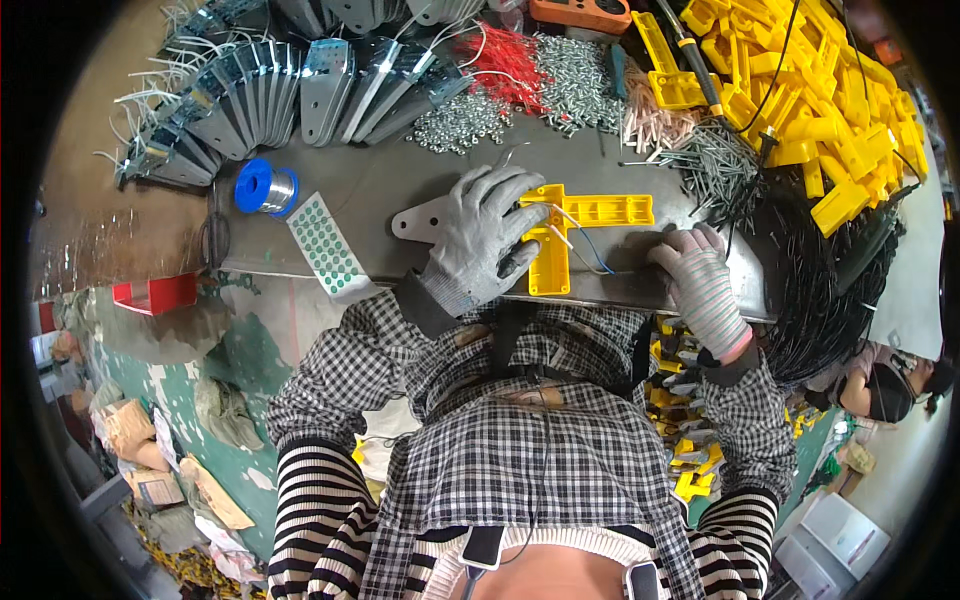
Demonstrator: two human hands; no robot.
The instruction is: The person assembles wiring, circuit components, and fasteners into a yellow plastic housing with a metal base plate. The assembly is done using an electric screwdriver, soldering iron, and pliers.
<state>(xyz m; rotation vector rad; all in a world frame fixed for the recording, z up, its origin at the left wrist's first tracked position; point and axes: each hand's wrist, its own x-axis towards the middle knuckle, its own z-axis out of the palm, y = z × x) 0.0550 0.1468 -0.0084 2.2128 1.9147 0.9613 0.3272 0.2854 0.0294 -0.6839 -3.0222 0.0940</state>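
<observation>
The left hand (487, 232), in a grey glove, lies flat with fingers spread over the left end of a yellow part (575, 228), pressing it down rather than clenching it. The yellow part is cross-shaped and rests on the grey bench (400, 185) near its front edge, partly over a metal plate (420, 220) that juts out left of the hand. The right hand (700, 280), in a striped glove, rests at the bench edge just right of the part, its fingertips at thin wires (580, 250) that run from the part; whether it pinches them cannot be told. A blue solder spool (262, 187) and a dotted sheet (327, 245) lie to the left. Yellow parts (810, 90), screws (575, 80) and nails (715, 165) are heaped behind.
</observation>
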